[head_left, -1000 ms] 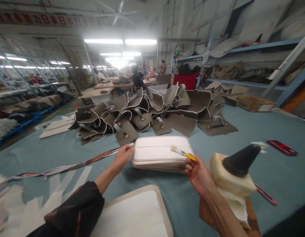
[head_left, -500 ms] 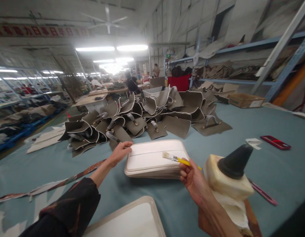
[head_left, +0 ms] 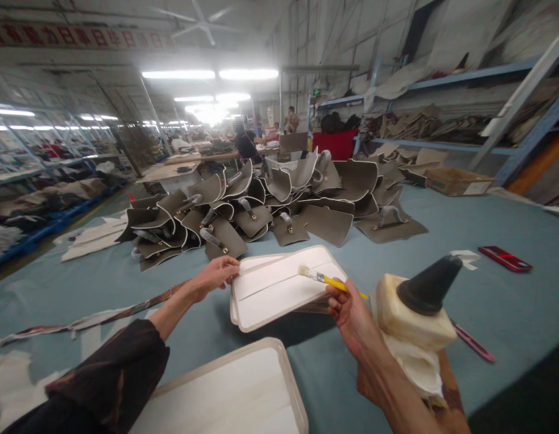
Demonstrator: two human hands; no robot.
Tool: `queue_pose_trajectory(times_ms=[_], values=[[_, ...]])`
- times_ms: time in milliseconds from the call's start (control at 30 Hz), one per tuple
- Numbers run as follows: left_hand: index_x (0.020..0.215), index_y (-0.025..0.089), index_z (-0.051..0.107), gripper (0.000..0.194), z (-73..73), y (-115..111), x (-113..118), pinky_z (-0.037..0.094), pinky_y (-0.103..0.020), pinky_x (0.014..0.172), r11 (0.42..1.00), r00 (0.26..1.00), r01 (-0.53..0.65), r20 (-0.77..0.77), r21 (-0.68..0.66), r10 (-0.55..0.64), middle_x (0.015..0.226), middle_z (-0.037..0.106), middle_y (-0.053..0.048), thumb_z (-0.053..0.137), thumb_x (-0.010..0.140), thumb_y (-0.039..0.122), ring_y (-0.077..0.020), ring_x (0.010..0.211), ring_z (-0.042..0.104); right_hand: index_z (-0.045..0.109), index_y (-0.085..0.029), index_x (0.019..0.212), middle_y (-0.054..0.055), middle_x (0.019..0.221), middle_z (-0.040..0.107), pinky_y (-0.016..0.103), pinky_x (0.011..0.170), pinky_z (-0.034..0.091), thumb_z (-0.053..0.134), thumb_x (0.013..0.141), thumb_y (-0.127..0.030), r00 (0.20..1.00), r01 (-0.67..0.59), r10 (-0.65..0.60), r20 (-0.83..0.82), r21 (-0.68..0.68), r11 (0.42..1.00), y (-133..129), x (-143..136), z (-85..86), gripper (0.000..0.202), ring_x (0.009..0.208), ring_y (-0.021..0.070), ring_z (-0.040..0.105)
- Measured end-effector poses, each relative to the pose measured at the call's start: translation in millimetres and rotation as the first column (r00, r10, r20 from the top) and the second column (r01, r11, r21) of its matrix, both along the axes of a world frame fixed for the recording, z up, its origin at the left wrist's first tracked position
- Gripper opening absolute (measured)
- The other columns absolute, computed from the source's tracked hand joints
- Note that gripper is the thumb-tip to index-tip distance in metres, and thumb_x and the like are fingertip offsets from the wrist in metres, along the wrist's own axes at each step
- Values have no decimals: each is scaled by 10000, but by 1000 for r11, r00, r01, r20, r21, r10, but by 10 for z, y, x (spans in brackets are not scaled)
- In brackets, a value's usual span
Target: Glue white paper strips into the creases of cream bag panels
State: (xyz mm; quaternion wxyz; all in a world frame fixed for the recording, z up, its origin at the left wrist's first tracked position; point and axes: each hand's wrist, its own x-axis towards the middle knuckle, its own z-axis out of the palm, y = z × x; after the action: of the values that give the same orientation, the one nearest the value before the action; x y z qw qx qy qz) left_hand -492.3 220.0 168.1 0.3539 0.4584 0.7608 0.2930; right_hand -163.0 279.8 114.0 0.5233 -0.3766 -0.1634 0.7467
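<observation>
My left hand (head_left: pixel 217 276) pinches the left edge of a white panel (head_left: pixel 279 286) with rounded corners and a beige border. That panel lies tilted, turned askew over a stack of similar panels, whose edges show beneath it. My right hand (head_left: pixel 347 304) holds a yellow-handled brush (head_left: pixel 331 281) and is at the panel's right edge. The brush's pale bristles are over the panel's upper middle. Nearer to me lies another white panel (head_left: pixel 229 392) with a beige rim.
Behind the stack spreads a heap of grey-brown bag pieces (head_left: pixel 256 211) with handles. To the right are a cream container (head_left: pixel 415 310) with a black cone, a red phone (head_left: pixel 505 258) and a pink tool (head_left: pixel 473 342). A cardboard box (head_left: pixel 457 181) sits farther back.
The top panel has turned, its left end swinging towards me and its right end away, off the line of the stack. Both hands stay at its edges. The camera view has shifted slightly.
</observation>
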Motion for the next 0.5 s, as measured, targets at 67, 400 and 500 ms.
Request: queue_pose_trajectory(times_ms=[67,400,500], values=[[1131,158,652,301,15,-116,40,595,-341,737,999,999,15,40,-39,-13,1034,687,-45,652,982,420,-161,839,668,694,-189,941,5,716,746,149,418,493,737,879,-404,1000,7,-7,6,13,1000,-10,-11,-18,228,467,91,569],[838,158,651,162,168,-470,238,527,-286,652,993,959,10,282,-115,23,762,648,21,744,883,283,-146,726,643,682,-182,982,5,742,749,148,429,493,753,869,-397,1000,-6,7,-27,13,1000,-9,-8,-35,253,501,92,595],[824,165,656,144,208,-457,319,555,-322,736,997,905,-60,419,-41,72,783,679,14,737,862,279,-158,762,667,667,-192,965,-14,732,728,151,440,486,749,867,-403,997,-33,35,-63,34,999,17,44,7,247,504,85,581]])
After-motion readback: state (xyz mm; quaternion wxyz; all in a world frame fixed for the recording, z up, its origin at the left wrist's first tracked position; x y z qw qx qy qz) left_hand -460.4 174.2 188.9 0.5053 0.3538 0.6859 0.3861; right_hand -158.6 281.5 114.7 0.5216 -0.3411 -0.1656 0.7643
